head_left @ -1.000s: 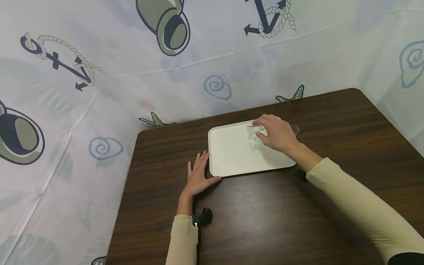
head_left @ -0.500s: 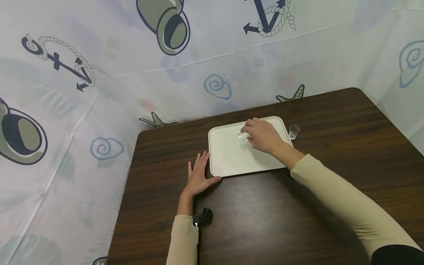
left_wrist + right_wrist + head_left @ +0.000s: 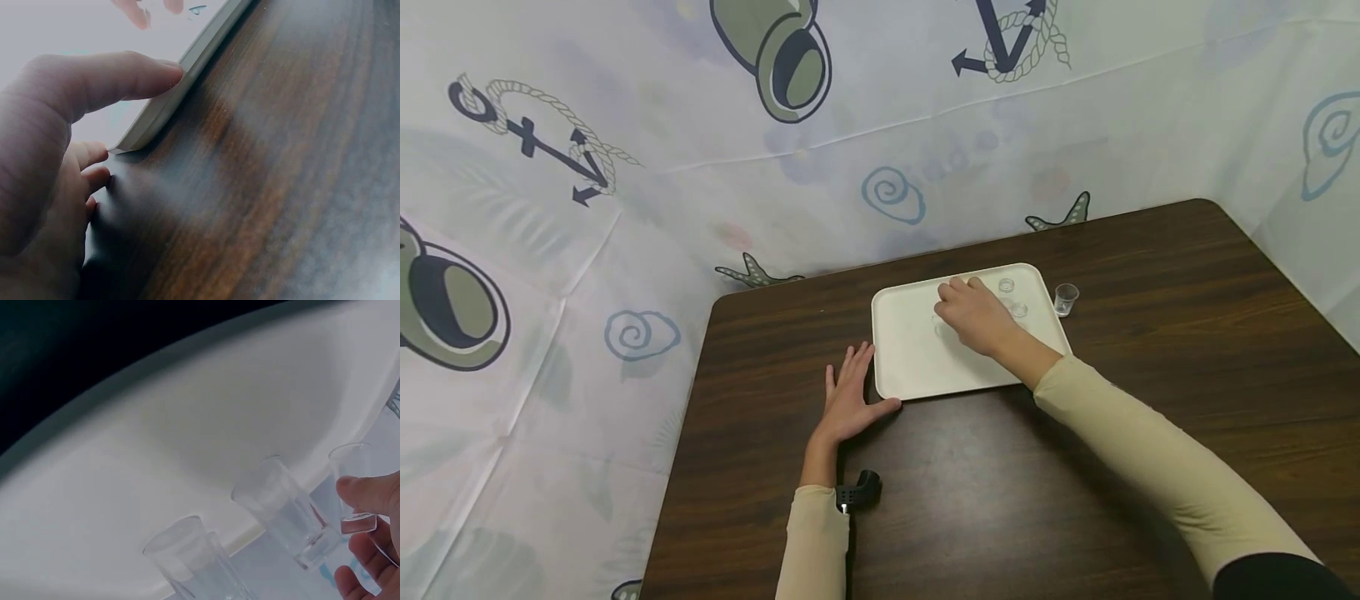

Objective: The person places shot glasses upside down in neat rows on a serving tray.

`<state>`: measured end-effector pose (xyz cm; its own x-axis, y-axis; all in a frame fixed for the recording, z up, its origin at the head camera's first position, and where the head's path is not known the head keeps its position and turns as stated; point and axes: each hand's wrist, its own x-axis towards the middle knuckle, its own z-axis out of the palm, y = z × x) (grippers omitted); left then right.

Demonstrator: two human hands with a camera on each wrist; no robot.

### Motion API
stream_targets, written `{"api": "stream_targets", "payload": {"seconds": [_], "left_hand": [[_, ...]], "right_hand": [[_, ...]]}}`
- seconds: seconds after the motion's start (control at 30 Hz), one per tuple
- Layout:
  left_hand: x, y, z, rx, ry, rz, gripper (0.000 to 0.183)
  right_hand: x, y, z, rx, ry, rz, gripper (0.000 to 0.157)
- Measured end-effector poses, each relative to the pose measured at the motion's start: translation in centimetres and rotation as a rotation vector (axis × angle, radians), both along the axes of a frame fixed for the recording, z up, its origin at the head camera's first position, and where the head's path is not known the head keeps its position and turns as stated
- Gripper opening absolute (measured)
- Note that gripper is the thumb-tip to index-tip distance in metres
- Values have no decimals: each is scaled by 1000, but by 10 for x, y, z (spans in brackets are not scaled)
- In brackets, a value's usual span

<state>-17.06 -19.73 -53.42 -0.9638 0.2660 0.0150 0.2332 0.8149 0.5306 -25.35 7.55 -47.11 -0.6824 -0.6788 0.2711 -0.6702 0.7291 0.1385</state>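
Note:
My right hand [image 3: 973, 312] is over the white tray [image 3: 917, 367]. In the right wrist view, its thumb and fingers pinch a small clear shot glass [image 3: 352, 464]. Two more clear glasses stand nearby in that view, a middle glass [image 3: 281, 506] and a nearer glass [image 3: 187, 556]. The head view shows a far glass [image 3: 1006, 285] and another glass [image 3: 1018, 309] right of the hand, with the held glass mostly hidden. My left hand [image 3: 848, 407] lies spread at the tray's near left corner, its thumb [image 3: 144, 74] touching the rim in the left wrist view.
A small clear cup [image 3: 1065, 300] stands on the dark wooden table [image 3: 970, 492], just beyond the tray's right edge. A patterned cloth [image 3: 820, 200] hangs behind the table and along its left side.
My right hand has moved left across the tray, and the glasses to its right have come into view. My left hand and the tray have stayed in place.

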Motion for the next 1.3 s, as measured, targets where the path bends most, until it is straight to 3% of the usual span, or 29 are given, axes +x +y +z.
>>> {"api": "stream_targets", "payload": {"seconds": [0.6, 1.03, 1.3], "left_hand": [[0, -2, -1, -11, -15, 1, 101], [-2, -1, 1, -11, -12, -6, 102], [-2, -1, 1, -1, -14, -12, 101]], "right_hand": [[-5, -16, -9, 149, 93, 34, 10], [-5, -19, -11, 169, 98, 52, 10], [-4, -19, -11, 164, 49, 35, 9]]}}
